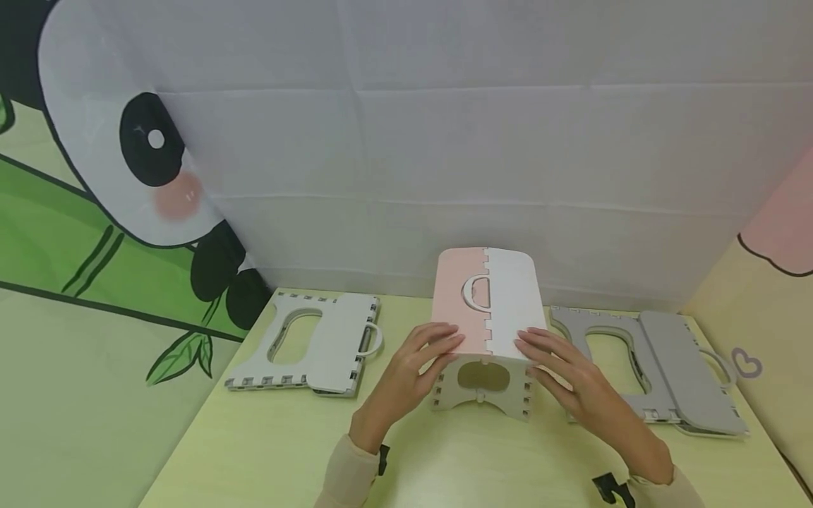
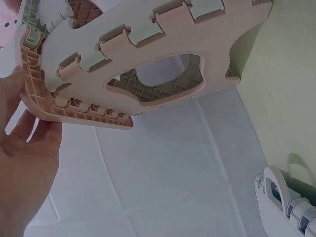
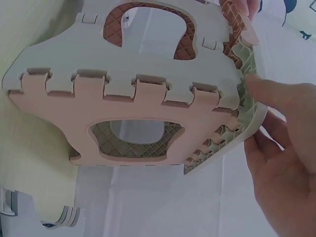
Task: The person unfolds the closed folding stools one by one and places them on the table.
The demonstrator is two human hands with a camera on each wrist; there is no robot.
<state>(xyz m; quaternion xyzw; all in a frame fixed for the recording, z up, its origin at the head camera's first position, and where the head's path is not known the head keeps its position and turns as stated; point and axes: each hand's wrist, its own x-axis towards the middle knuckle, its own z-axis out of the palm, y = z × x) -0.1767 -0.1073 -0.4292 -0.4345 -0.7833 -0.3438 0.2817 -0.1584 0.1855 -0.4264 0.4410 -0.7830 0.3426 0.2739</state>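
A pink and white folding stool (image 1: pixel 516 300) stands unfolded on the table, with a small white handle (image 1: pixel 468 293) in its top. My left hand (image 1: pixel 409 370) holds the near left corner of the top, fingers over the pink half. On the near right corner, my right hand (image 1: pixel 581 381) grips the white half in the same way. In the left wrist view, the left thumb and fingers pinch the pink rim (image 2: pixel 89 122). The right wrist view has the right thumb against the ribbed underside of the white rim (image 3: pixel 247 111). The stool's legs are spread, with oval openings through them.
A white folding stool (image 1: pixel 343 339) lies folded flat at the left. A grey one (image 1: pixel 689 367) lies folded flat at the right, partly behind my right hand. A pale cloth wall (image 1: pixel 381 155) rises behind the yellowish table (image 1: pixel 254 451), and printed cartoon panels flank it.
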